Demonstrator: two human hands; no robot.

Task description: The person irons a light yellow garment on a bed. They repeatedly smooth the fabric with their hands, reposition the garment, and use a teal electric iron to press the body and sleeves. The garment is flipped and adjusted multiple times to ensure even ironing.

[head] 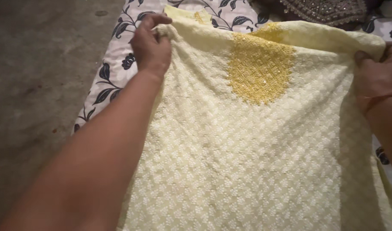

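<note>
The left hand [151,47] was closed tight on the upper left corner of the pale yellow embroidered garment [247,162], cloth bunched between thumb and fingers. The right hand [378,77] was clamped on the opposite upper corner, thumb laid over the fabric's edge. The garment was held spread between both hands, its golden-yellow stitched neck panel [259,68] facing up near the top. A white sheet with a dark leaf print [112,72] was seen beneath, a grey concrete floor [37,85] to the left, a dark beaded fabric [328,10] beyond. Both forearms were stretched forward, wide apart.
</note>
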